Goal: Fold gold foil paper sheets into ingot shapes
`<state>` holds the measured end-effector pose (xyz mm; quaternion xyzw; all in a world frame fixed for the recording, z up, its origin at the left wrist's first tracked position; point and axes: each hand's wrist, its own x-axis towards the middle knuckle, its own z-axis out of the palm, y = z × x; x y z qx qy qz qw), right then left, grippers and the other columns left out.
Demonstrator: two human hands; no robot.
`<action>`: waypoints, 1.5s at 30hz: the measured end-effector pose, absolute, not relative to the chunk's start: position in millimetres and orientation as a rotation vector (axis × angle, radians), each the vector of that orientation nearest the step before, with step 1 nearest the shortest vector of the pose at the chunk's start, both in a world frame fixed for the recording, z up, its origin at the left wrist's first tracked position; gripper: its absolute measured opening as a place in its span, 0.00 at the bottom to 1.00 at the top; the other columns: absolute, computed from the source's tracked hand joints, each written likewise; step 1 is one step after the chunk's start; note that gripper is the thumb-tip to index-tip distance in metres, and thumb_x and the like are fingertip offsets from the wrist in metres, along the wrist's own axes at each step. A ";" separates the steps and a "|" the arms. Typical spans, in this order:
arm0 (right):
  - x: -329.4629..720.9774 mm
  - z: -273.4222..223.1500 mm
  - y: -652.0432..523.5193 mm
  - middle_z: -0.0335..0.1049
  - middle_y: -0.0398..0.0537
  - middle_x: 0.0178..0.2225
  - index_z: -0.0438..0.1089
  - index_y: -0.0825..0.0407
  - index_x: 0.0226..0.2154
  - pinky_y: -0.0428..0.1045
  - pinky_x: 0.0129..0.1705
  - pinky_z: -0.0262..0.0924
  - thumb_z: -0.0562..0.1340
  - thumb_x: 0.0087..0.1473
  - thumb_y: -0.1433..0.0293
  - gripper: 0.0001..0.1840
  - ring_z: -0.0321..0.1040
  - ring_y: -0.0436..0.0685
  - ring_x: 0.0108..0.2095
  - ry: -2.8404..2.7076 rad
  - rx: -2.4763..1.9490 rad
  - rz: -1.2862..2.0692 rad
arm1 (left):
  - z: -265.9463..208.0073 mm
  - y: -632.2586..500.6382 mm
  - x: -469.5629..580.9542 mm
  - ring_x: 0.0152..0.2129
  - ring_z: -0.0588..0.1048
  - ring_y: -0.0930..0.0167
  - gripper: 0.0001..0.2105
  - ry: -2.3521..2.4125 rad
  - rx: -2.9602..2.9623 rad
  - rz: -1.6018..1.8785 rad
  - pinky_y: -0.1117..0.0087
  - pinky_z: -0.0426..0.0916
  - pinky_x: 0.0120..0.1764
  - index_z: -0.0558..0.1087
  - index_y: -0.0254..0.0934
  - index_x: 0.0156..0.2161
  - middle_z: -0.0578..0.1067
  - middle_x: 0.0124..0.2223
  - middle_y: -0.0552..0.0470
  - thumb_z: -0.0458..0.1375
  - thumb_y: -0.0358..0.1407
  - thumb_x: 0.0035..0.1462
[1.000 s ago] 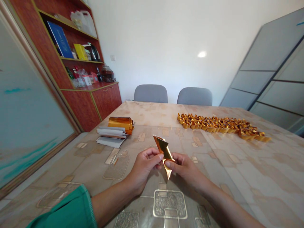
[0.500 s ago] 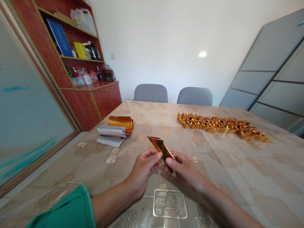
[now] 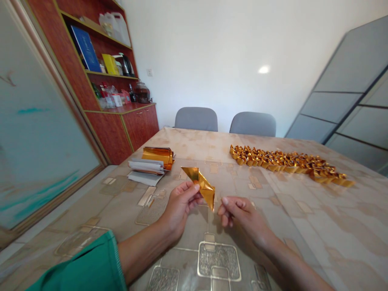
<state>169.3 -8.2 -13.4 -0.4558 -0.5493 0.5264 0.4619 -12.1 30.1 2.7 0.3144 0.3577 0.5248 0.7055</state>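
My left hand [image 3: 183, 204] pinches a folded piece of gold foil paper [image 3: 200, 184] between thumb and fingers, above the table. The paper has pointed ends and a diagonal band across its middle, with its shiny side towards me. Just right of its lower tip is my right hand [image 3: 238, 212], apart from the paper. Its fingers are curled in with the thumb against them, and nothing shows in them.
A stack of gold and white paper sheets [image 3: 147, 166] lies at the left on the patterned tablecloth [image 3: 184, 258]. Rows of folded gold foil pieces [image 3: 281, 161] stand at the back right. Two grey chairs [image 3: 196, 119] are behind the table, and a red-brown cabinet [image 3: 109, 133] stands at the left.
My right hand has let go of the folded gold paper and moved slightly right. The paper has turned in my left hand, showing more of its shiny face. The view has shifted a little.
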 end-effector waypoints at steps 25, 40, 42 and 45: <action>193.6 -1.5 -1.2 0.73 0.48 0.37 0.75 0.41 0.44 0.52 0.36 0.67 0.60 0.63 0.72 0.13 0.71 0.56 0.37 -2.098 -0.818 0.558 | 1.3 15.5 -11.9 0.22 0.74 0.78 0.13 0.791 0.758 0.836 0.77 0.69 0.28 0.74 0.33 0.30 0.76 0.27 0.53 0.72 0.37 0.44; 173.3 1.0 -10.7 0.68 0.44 0.30 0.74 0.48 0.30 0.50 0.35 0.58 0.64 0.59 0.62 0.09 0.66 0.55 0.32 -1.775 -0.961 0.750 | -3.1 13.7 -7.8 0.26 0.76 0.76 0.17 0.755 0.718 0.920 0.77 0.71 0.31 0.72 0.32 0.32 0.78 0.32 0.51 0.74 0.35 0.40; 169.9 -0.9 -11.2 0.67 0.43 0.27 0.72 0.49 0.28 0.49 0.33 0.56 0.64 0.59 0.61 0.12 0.63 0.54 0.29 -1.674 -1.019 0.799 | -3.5 13.1 -7.7 0.28 0.78 0.74 0.18 0.753 0.734 0.916 0.77 0.72 0.31 0.72 0.31 0.33 0.79 0.33 0.49 0.74 0.35 0.39; 166.9 -2.9 -11.4 0.66 0.41 0.24 0.70 0.50 0.26 0.48 0.30 0.54 0.63 0.59 0.59 0.15 0.60 0.52 0.27 -1.557 -1.083 0.889 | -3.4 11.7 -7.2 0.30 0.80 0.71 0.18 0.750 0.777 0.894 0.77 0.72 0.31 0.72 0.31 0.34 0.81 0.35 0.46 0.74 0.36 0.41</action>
